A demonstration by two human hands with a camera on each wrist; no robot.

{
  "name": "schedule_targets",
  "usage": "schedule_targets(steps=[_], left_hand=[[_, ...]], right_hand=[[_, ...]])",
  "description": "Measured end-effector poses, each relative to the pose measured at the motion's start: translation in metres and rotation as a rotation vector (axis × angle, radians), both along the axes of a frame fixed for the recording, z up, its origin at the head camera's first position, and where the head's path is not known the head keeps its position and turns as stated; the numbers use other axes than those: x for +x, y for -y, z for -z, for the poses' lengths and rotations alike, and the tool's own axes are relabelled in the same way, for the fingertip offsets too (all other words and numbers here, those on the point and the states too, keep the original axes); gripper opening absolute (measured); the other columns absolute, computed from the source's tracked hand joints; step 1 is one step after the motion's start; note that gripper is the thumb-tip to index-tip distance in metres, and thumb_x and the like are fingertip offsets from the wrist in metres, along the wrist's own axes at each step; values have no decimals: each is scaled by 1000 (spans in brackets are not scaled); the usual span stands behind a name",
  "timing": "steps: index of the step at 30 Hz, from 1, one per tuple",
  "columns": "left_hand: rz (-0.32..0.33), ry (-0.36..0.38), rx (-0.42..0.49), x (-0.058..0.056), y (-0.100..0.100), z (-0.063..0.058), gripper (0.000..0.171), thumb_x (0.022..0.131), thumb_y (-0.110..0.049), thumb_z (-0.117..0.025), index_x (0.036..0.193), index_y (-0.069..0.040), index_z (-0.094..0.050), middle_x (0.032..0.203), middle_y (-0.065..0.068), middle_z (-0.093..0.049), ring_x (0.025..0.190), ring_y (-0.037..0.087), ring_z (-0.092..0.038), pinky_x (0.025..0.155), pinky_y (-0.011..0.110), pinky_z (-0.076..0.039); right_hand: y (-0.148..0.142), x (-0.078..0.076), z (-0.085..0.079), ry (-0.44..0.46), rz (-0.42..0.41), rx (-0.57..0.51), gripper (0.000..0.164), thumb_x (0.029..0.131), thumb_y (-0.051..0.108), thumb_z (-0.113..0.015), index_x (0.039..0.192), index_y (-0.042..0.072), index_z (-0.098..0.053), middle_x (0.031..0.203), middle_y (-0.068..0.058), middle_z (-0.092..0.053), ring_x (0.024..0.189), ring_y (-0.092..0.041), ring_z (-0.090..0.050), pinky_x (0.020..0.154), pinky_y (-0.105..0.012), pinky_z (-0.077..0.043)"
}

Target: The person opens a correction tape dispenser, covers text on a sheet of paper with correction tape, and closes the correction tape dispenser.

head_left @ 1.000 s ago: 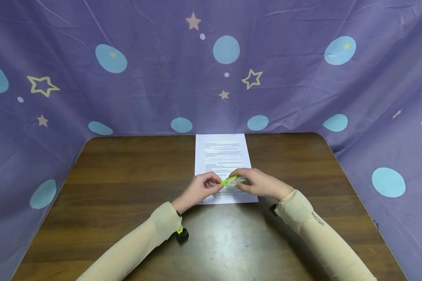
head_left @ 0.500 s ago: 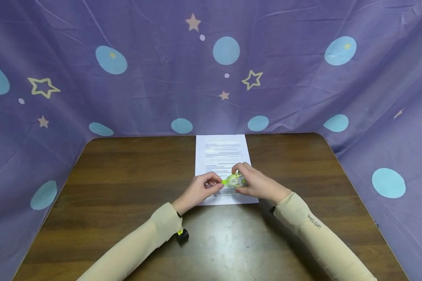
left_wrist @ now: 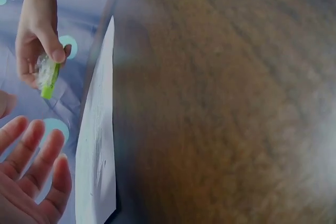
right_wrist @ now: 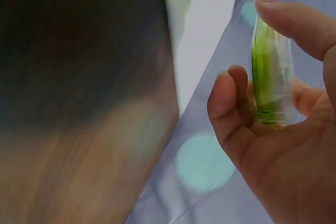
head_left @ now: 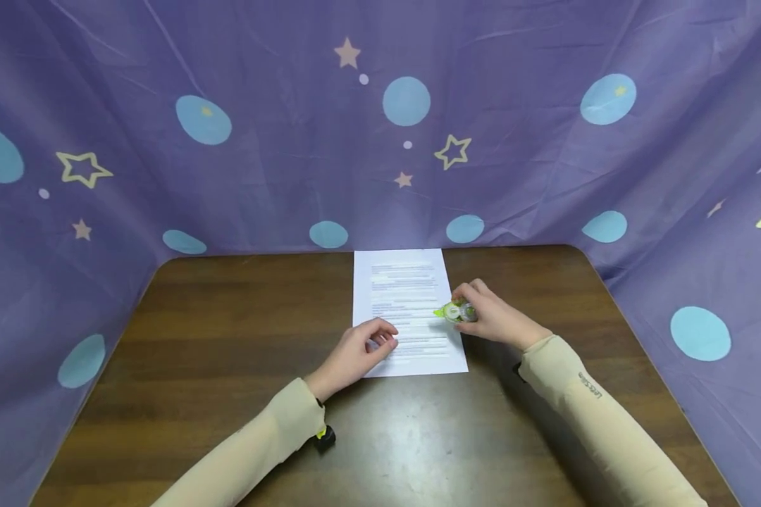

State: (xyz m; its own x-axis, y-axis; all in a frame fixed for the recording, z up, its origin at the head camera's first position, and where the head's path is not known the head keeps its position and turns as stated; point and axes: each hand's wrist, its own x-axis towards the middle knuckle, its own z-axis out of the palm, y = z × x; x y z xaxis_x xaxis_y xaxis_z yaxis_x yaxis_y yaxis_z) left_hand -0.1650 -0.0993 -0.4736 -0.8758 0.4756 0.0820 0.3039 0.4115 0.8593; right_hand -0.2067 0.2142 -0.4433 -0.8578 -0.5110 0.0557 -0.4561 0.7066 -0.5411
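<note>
My right hand point(head_left: 497, 317) grips a correction tape dispenser point(head_left: 458, 312) with a clear and lime-green body, above the right edge of a printed sheet point(head_left: 418, 355). Its green tip points left, toward the paper. In the right wrist view the dispenser point(right_wrist: 270, 72) stands between thumb and fingers. The left wrist view shows the dispenser point(left_wrist: 48, 77) from its tip end. My left hand point(head_left: 351, 355) hovers by or rests on the lower left part of the sheet; contact cannot be made out. Its fingers point(left_wrist: 34, 148) are relaxed and hold nothing.
The sheet lies on a brown wooden table point(head_left: 228, 338), reaching the far edge. A purple curtain point(head_left: 279, 141) with stars and blue dots hangs behind and at both sides. A dark wrist device point(head_left: 325, 439) sits under the left cuff.
My right hand has moved the correction tape to the right and slightly away, apart from the left fingertips that were at its green tip. The left hand stays nearly in place.
</note>
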Motion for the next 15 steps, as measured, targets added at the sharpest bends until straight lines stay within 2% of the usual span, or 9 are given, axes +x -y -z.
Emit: schedule_targets(steps=[4, 8, 15], left_hand=[[23, -19, -35, 5, 4, 0, 18, 102, -17, -69, 115, -4, -72, 102, -2, -72, 90, 12, -66, 77, 28, -55], [53, -63, -52, 7, 6, 1, 15, 102, -16, -68, 111, -5, -72, 102, -2, -71, 88, 11, -66, 77, 29, -56], [88, -109, -85, 11, 9, 1, 14, 101, -16, -70, 111, -7, -72, 99, -4, -70, 82, 8, -65, 73, 26, -56]], right_hand=[[-24, -18, 6, 62, 77, 21, 41, 88, 14, -84, 122, 5, -62, 114, -19, -50, 97, -28, -55, 85, -44, -50], [-49, -38, 10, 73, 136, 46, 43, 88, 14, -83, 124, -1, -63, 114, -24, -52, 98, -32, -54, 84, -45, -49], [-87, -68, 14, 114, 250, 75, 56, 92, 16, -80, 133, -12, -54, 128, -34, -54, 114, -44, -54, 97, -57, -45]])
